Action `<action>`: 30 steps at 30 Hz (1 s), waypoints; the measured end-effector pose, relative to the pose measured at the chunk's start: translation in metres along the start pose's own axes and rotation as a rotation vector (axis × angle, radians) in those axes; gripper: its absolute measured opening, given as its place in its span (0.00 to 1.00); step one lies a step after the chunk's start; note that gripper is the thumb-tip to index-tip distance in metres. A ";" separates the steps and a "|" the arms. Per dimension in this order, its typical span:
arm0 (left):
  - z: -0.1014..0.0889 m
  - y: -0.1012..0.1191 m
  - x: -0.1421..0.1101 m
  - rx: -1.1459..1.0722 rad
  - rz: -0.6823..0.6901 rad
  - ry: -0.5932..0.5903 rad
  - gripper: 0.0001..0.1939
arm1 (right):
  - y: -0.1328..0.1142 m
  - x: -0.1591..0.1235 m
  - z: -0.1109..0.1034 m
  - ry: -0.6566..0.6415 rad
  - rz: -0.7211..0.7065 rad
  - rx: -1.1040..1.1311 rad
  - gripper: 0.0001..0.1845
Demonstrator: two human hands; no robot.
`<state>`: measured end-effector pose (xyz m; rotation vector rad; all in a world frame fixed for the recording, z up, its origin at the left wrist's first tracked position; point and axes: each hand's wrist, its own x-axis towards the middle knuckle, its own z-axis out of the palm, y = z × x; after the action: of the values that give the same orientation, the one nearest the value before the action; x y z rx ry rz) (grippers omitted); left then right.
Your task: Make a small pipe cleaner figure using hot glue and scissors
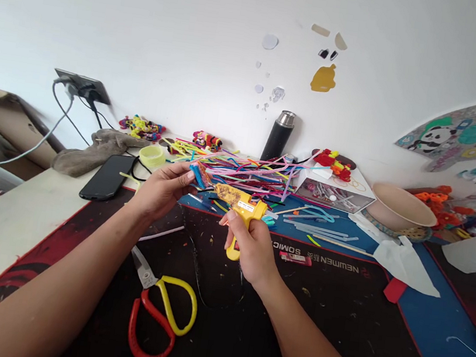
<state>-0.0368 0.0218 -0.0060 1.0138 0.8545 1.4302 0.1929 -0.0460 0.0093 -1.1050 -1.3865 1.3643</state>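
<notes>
My right hand [250,248] is wrapped round the grip of a yellow hot glue gun [241,202], its nozzle pointing left. My left hand [161,188] pinches a small blue pipe-cleaner piece [198,174] right at the gun's tip. Both hands hover above a black and red desk mat [334,310]. Just behind them lies a loose heap of coloured pipe cleaners [251,174].
Red and yellow scissors [159,312] lie on the mat near my left forearm. A black phone [107,177], grey cloth [95,149], black flask [278,136], beige bowl [399,210], white tissue [405,264] and small craft flowers [335,162] line the back of the table.
</notes>
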 end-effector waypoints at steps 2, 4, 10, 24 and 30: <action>0.000 0.000 0.000 0.000 0.002 -0.004 0.20 | 0.001 0.000 0.000 -0.006 -0.009 -0.015 0.32; 0.001 0.001 0.000 -0.003 0.001 -0.005 0.20 | 0.002 0.000 0.001 0.000 -0.009 -0.023 0.31; 0.002 0.002 -0.001 -0.014 -0.005 -0.002 0.20 | 0.001 -0.002 0.003 0.032 0.005 -0.046 0.28; 0.002 0.005 -0.001 -0.022 0.014 -0.011 0.18 | 0.002 -0.003 0.004 0.061 0.022 -0.037 0.31; 0.002 0.003 -0.001 -0.001 0.010 -0.036 0.18 | 0.002 -0.003 0.005 0.045 0.007 -0.046 0.30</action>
<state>-0.0363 0.0207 -0.0025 1.0415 0.8230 1.4165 0.1882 -0.0496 0.0071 -1.1646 -1.3889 1.3110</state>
